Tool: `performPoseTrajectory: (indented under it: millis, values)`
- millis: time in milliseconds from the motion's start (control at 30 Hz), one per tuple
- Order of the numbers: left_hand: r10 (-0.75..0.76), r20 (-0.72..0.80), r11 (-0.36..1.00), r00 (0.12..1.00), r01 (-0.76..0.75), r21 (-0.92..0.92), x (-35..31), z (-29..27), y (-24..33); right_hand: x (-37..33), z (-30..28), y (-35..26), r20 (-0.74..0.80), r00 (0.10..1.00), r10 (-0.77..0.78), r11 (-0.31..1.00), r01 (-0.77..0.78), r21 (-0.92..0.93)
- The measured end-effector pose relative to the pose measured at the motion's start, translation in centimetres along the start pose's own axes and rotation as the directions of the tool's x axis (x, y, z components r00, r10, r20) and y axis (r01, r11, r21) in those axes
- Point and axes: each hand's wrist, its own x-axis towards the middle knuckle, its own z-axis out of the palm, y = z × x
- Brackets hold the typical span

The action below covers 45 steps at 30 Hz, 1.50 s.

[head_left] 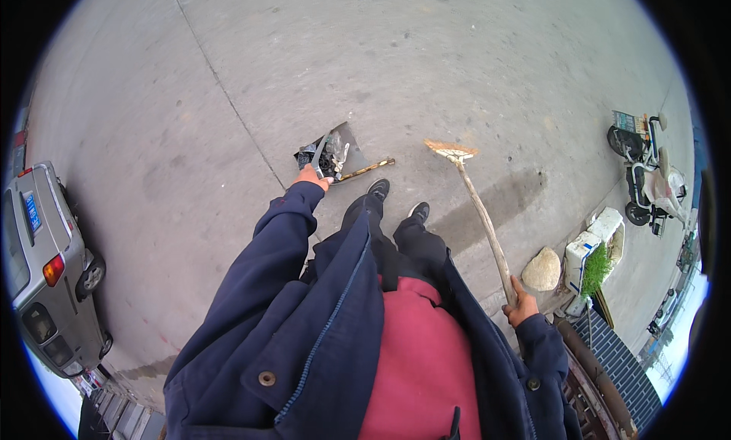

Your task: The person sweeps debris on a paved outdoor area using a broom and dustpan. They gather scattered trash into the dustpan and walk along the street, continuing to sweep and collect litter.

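My left hand (312, 179) grips the handle of a grey metal dustpan (352, 144) that rests on the pavement ahead of my feet, with dark rubbish and crumpled scraps lying in it. A thin yellowish stick (365, 169) lies just beside the pan's near edge. My right hand (521, 303) is closed around the long wooden handle of a broom (480, 211); its small straw head (451, 150) touches the ground to the right of the pan. My black shoes (396, 200) stand between the two tools.
A grey car (46, 272) is parked at the far left. A pale rock (542, 269), white foam boxes with green plants (598, 253) and a parked scooter (643, 169) stand along the right. A damp streak (495, 200) marks the concrete.
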Motion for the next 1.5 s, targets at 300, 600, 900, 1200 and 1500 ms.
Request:
performPoseTrajectory:
  millis: [300, 600, 900, 1200, 1500]
  values:
    - [0.096, -0.023, 0.994, 0.995, -0.097, -0.048, 0.7, 0.2, -1.4, 2.3, 1.0, -0.2, -0.085, 0.987, 0.134, 0.964, -0.11, 0.242]
    - [0.057, -0.03, 0.998, 0.998, -0.057, -0.026, -1.1, -0.2, 0.2, 3.0, 1.3, -4.0, 0.069, 0.993, 0.1, 0.947, -0.116, 0.299]
    - [0.041, -0.049, 0.999, 0.998, -0.041, -0.014, -1.1, -0.7, -0.2, 3.6, 2.0, -4.5, 0.118, 0.987, -0.108, 0.985, 0.09, 0.148]
    - [0.104, -0.019, 0.992, 0.994, -0.105, -0.074, 0.1, 0.2, -1.7, 3.9, 3.1, -2.5, 0.098, 0.991, -0.089, 0.981, 0.07, 0.183]
    - [0.097, 0.034, 0.994, 0.995, -0.098, 0.042, -3.0, -2.0, 0.8, 6.2, 5.3, -5.0, -0.061, 0.965, -0.255, 0.959, 0.26, 0.11]
